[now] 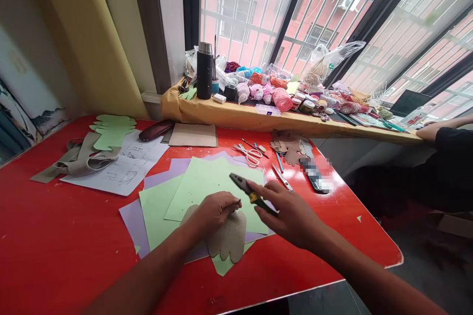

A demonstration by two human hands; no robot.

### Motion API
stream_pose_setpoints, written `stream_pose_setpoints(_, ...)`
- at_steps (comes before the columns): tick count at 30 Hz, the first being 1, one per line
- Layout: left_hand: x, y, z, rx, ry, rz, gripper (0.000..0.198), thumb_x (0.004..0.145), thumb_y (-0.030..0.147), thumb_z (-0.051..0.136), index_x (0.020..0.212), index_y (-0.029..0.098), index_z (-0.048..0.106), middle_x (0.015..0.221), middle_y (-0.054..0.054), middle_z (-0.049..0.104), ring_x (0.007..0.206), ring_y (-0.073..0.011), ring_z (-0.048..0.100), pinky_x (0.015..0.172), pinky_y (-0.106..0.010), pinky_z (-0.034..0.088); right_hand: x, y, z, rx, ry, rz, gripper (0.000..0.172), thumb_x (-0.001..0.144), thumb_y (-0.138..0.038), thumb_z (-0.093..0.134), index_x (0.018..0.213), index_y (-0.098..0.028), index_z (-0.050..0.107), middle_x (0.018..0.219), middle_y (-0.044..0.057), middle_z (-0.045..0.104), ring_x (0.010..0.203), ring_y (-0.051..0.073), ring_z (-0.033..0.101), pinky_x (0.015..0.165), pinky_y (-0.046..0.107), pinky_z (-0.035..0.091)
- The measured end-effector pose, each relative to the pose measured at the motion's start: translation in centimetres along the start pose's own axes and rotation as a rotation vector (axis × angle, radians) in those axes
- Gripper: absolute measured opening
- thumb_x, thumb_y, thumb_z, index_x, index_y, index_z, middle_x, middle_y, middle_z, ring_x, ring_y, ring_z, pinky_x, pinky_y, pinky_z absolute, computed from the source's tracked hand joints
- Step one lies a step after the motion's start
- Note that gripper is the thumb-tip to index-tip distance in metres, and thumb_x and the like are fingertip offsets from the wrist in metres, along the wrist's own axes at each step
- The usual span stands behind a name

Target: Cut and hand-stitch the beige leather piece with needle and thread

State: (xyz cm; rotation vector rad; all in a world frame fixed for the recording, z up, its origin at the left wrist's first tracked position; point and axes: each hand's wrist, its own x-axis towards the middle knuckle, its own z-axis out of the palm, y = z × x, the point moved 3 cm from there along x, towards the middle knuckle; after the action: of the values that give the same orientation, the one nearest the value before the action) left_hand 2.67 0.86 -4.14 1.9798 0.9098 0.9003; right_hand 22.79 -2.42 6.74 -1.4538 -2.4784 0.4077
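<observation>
My left hand (pixel 216 209) is closed in a pinch on a beige pebbled leather piece (pixel 229 241) with a scalloped lower edge. A tiny dark tip shows at the pinching fingers; I cannot make out what it is. My right hand (pixel 291 214) is wrapped round a pair of pliers (pixel 242 185) with dark jaws and yellow-black handles. The pliers' jaws point up and left, apart from the leather. Under both hands lie light green paper sheets (pixel 207 177) on purple sheets (pixel 131 224).
On the red table (pixel 66 236) are white-handled scissors (pixel 252 156), a second pair of scissors (pixel 283 177), a black phone-like object (pixel 316 177), a maroon case (pixel 156 131) and a drawing sheet (pixel 129 167). A black thermos (pixel 204 73) and yarn (pixel 282 99) stand on the sill. Another person's arm (pixel 443 128) is at right.
</observation>
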Motion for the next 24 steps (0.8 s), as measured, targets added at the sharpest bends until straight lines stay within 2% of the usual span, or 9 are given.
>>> stream_pose_setpoints(3, 0.0, 0.0, 0.1, 0.005, -0.011, 0.011, 0.026, 0.101, 0.024, 0.052, 0.086, 0.020, 0.072, 0.084, -0.004, 0.072, 0.081, -0.0187, 0.065, 0.076, -0.029, 0.050, 0.3, -0.3, -1.7, 0.131, 0.226, -0.012, 0.058, 0.103, -0.032, 0.054, 0.160, -0.033, 0.045, 0.108, 0.007, 0.063, 0.081, 0.019, 0.062, 0.070, 0.030, 0.050)
stream_pose_setpoints(4, 0.0, 0.0, 0.1, 0.003, -0.014, 0.013, 0.026, 0.102, 0.024, 0.051, 0.087, 0.021, 0.072, 0.085, -0.004, 0.072, 0.082, -0.0187, 0.066, 0.077, -0.029, 0.051, 0.1, -0.2, -1.4, 0.179, 0.294, 0.014, 0.059, 0.104, -0.031, 0.053, 0.161, -0.033, 0.043, 0.110, 0.008, 0.063, 0.085, 0.020, 0.063, 0.072, 0.031, 0.051)
stream_pose_setpoints(5, -0.1, 0.0, 0.1, 0.002, -0.015, 0.015, 0.026, 0.102, 0.024, 0.051, 0.087, 0.021, 0.072, 0.087, -0.004, 0.073, 0.084, -0.0189, 0.067, 0.079, -0.029, 0.051, -0.3, 0.0, -0.6, 0.205, 0.308, 0.034, 0.060, 0.103, -0.029, 0.053, 0.162, -0.033, 0.042, 0.110, 0.008, 0.064, 0.085, 0.020, 0.064, 0.073, 0.031, 0.052)
stream_pose_setpoints(8, -0.2, -0.2, 0.0, 0.014, -0.012, 0.018, 0.026, 0.101, 0.022, 0.050, 0.090, 0.021, 0.073, 0.090, -0.005, 0.075, 0.087, -0.0194, 0.069, 0.081, -0.029, 0.052, -1.8, 0.8, 3.6, 0.205, 0.086, 0.024, 0.063, 0.097, -0.024, 0.057, 0.158, -0.034, 0.048, 0.095, 0.004, 0.065, 0.072, 0.017, 0.062, 0.065, 0.027, 0.051)
stream_pose_setpoints(9, -0.3, -0.2, 0.0, 0.022, -0.013, 0.020, 0.025, 0.101, 0.021, 0.050, 0.090, 0.021, 0.073, 0.089, -0.004, 0.075, 0.086, -0.0192, 0.069, 0.080, -0.028, 0.052, -2.4, 1.3, 4.8, 0.191, 0.023, 0.044, 0.064, 0.097, -0.024, 0.056, 0.159, -0.033, 0.047, 0.102, 0.005, 0.065, 0.078, 0.018, 0.065, 0.069, 0.028, 0.052)
stream_pose_setpoints(11, -0.3, -0.3, -0.1, 0.034, -0.018, 0.025, 0.025, 0.100, 0.020, 0.050, 0.091, 0.021, 0.073, 0.088, -0.004, 0.075, 0.083, -0.0187, 0.069, 0.077, -0.028, 0.051, -3.4, 2.4, 5.9, 0.169, 0.037, 0.136, 0.062, 0.099, -0.026, 0.054, 0.160, -0.032, 0.047, 0.104, 0.006, 0.064, 0.081, 0.019, 0.065, 0.070, 0.028, 0.052)
stream_pose_setpoints(14, -0.3, -0.4, -0.1, 0.042, -0.019, 0.023, 0.025, 0.101, 0.021, 0.050, 0.093, 0.021, 0.074, 0.089, -0.005, 0.075, 0.084, -0.0190, 0.068, 0.077, -0.028, 0.051, -3.9, 3.0, 5.8, 0.210, -0.017, 0.138, 0.061, 0.099, -0.028, 0.056, 0.159, -0.034, 0.047, 0.103, 0.005, 0.063, 0.074, 0.017, 0.062, 0.067, 0.027, 0.051)
stream_pose_setpoints(19, -0.3, -0.4, 0.1, 0.043, -0.022, -0.002, 0.024, 0.101, 0.022, 0.051, 0.094, 0.021, 0.074, 0.092, -0.004, 0.075, 0.086, -0.0190, 0.068, 0.079, -0.028, 0.051, -3.2, 2.5, 4.8, 0.288, 0.056, 0.141, 0.059, 0.101, -0.029, 0.054, 0.159, -0.034, 0.047, 0.103, 0.005, 0.063, 0.081, 0.019, 0.064, 0.073, 0.030, 0.052)
stream_pose_setpoints(24, -0.2, -0.3, 0.2, 0.032, -0.003, -0.032, 0.025, 0.103, 0.026, 0.051, 0.092, 0.021, 0.074, 0.089, -0.003, 0.074, 0.082, -0.0189, 0.067, 0.076, -0.028, 0.051, -2.3, 1.4, 4.9, 0.241, 0.033, 0.102, 0.063, 0.100, -0.028, 0.057, 0.161, -0.036, 0.043, 0.108, 0.005, 0.063, 0.076, 0.017, 0.061, 0.067, 0.028, 0.049)
